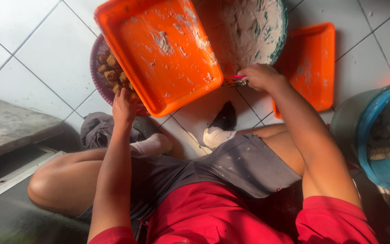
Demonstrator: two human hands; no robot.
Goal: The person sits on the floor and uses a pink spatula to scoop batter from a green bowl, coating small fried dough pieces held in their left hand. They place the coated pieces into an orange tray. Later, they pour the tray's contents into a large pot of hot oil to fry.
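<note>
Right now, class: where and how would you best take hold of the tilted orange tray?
Probably by its raised rim at opposite edges. The tray is wide, shallow and tilted, so one grip would let it swing. The left hand holds the near corner from below; the right hand is at its right edge.

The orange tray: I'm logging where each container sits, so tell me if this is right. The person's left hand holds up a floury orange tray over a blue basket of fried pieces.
Not quite. In the head view the basket under the orange tray is purple, not blue. The left hand does grip the floury tray's lower edge above the fried pieces.
</note>
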